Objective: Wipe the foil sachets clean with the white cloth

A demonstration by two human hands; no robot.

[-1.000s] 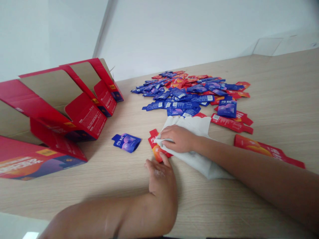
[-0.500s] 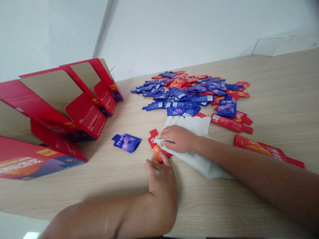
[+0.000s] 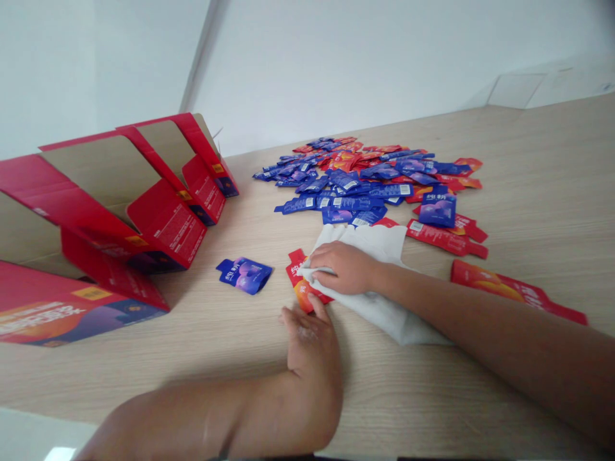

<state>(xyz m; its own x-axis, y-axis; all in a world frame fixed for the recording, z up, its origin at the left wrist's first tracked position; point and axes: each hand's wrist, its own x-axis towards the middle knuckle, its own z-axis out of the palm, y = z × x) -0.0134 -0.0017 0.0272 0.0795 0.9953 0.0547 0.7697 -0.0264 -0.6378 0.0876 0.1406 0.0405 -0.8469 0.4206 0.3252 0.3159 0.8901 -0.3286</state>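
Observation:
A red and orange pouch (image 3: 302, 291) lies flat on the table, its spout end pointing away from me. Its right side is covered by a crumpled white cloth (image 3: 384, 246). My right hand (image 3: 343, 266) is closed on a fold of this cloth and presses it against the pouch. From below, my left hand (image 3: 310, 326) holds the pouch's near edge down with a fingertip, its other fingers bent at the left. A blue pouch (image 3: 245, 275) with purple fruit rests just to the left. Beyond the right forearm is a larger red pouch (image 3: 504, 291), partly hidden.
A big heap of blue and red pouches (image 3: 355, 173) spreads over the back of the table. On the left stand several open red cartons (image 3: 166, 224) in a row, flaps up. A pale wall (image 3: 384, 57) rises behind the wooden table (image 3: 216, 346).
Almost nothing differs. The cloth, both hands and the pouches keep their places; the cartons at the left only shift very slightly in the picture.

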